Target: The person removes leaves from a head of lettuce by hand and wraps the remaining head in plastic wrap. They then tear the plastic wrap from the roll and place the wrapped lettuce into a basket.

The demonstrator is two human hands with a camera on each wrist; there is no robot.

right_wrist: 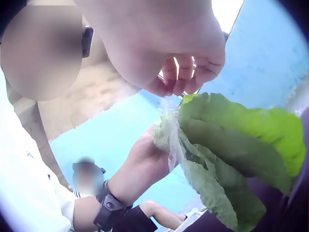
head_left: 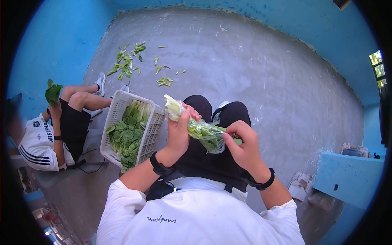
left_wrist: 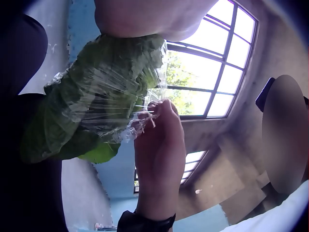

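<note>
Over the lap, a bunch of leafy greens (head_left: 173, 108) lies across both hands, pale stems to the left and leaves to the right. Clear plastic film (head_left: 209, 134) wraps its middle and leafy part. My left hand (head_left: 179, 130) grips the bunch near the stem end. On the other side, my right hand (head_left: 247, 148) pinches the edge of the film between thumb and fingers. The left wrist view shows the film (left_wrist: 108, 104) stretched in creases toward those fingertips. Bare leaves (right_wrist: 231, 128) stick out past the film in the right wrist view.
A white plastic crate (head_left: 152, 141) of loose leafy greens (head_left: 130, 134) stands left of my knees. Beyond it sits another person (head_left: 41, 143) holding a green bunch (head_left: 53, 93). Torn leaves (head_left: 124, 65) litter the floor ahead. A blue ledge (head_left: 347, 175) is at right.
</note>
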